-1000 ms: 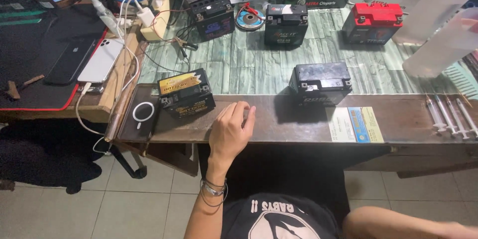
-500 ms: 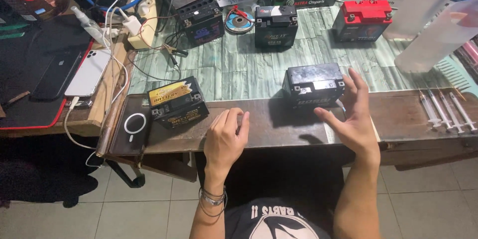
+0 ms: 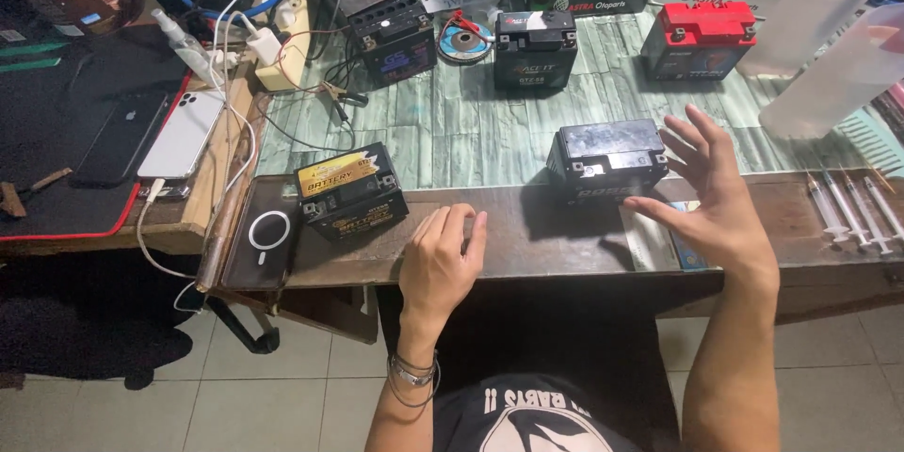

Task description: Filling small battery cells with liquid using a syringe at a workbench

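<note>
Left hand (image 3: 441, 259) is resting flat on the bench's near edge (image 3: 527, 250). Right hand (image 3: 713, 193) is hovering open, well to the right of it. One battery (image 3: 607, 162) is sitting just left of the right hand's fingers, another battery (image 3: 350, 192) just left of and behind the left hand. Three more batteries (image 3: 535, 49) are standing in a row well behind both hands. Syringes (image 3: 847, 212) are lying right of the right hand. Two phones (image 3: 151, 137) are lying far left of the left hand.

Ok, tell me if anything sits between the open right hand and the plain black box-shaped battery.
Nothing visible: the right hand hovers open just right of the plain black box-shaped battery, with only bare wooden bench edge between.
</note>
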